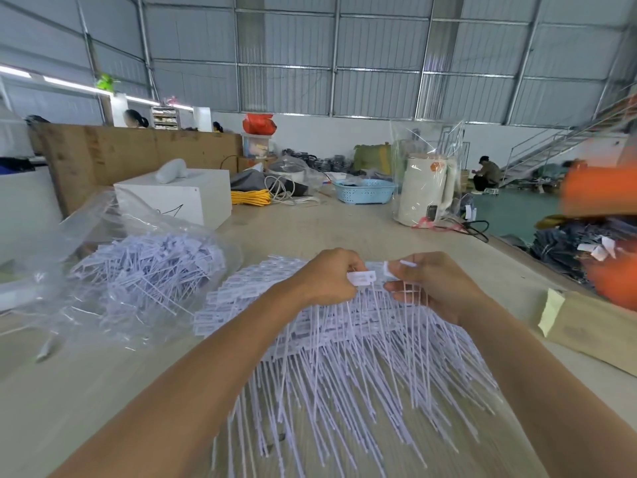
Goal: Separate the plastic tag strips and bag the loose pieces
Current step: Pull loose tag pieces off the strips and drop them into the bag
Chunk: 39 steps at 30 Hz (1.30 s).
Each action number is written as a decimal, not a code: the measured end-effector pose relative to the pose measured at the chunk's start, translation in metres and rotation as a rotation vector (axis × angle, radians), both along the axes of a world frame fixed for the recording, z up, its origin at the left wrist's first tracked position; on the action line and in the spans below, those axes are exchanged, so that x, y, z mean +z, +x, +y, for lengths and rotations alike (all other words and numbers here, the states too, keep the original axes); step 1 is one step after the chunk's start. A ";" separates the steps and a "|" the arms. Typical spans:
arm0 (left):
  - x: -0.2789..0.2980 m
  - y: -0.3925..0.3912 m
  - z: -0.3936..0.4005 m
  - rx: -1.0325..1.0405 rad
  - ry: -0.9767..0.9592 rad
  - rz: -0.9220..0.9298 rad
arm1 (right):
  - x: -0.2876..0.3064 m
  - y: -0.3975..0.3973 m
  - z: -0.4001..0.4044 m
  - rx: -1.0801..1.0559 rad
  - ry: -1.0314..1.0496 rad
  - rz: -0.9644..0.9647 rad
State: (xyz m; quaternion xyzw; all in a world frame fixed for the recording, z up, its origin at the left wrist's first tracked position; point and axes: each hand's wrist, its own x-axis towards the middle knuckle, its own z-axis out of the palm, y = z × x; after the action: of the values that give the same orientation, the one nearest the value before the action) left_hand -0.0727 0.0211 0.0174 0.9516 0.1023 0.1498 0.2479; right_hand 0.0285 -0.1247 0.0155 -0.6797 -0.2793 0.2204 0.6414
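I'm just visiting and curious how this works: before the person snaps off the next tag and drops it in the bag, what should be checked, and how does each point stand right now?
1. Left hand pinches one white tag: ok.
2. Right hand holds the rest of the strip: ok.
3. Tag fully free from its neighbours: cannot tell.
4. Clear bag of loose pieces within reach on the left: ok.
5. Bag mouth open toward the hands: cannot tell.
6. Unseparated pile lies on the table under the hands: ok.
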 end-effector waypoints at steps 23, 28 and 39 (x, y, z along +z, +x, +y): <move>-0.004 -0.020 -0.006 -0.079 -0.549 -0.072 | 0.032 -0.026 0.034 -0.042 0.071 -0.288; 0.006 -0.045 -0.015 -0.147 -0.826 -0.111 | 0.046 -0.054 0.077 -0.034 0.069 -0.452; -0.011 -0.139 0.051 0.350 -0.800 -0.573 | 0.048 -0.122 0.179 0.210 0.219 -0.280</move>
State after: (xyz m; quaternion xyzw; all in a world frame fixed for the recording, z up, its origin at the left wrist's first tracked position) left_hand -0.2118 0.0720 0.0064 0.6721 0.2369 0.3925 0.5815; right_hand -0.0932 0.0545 0.0630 -0.5972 -0.4573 0.1578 0.6398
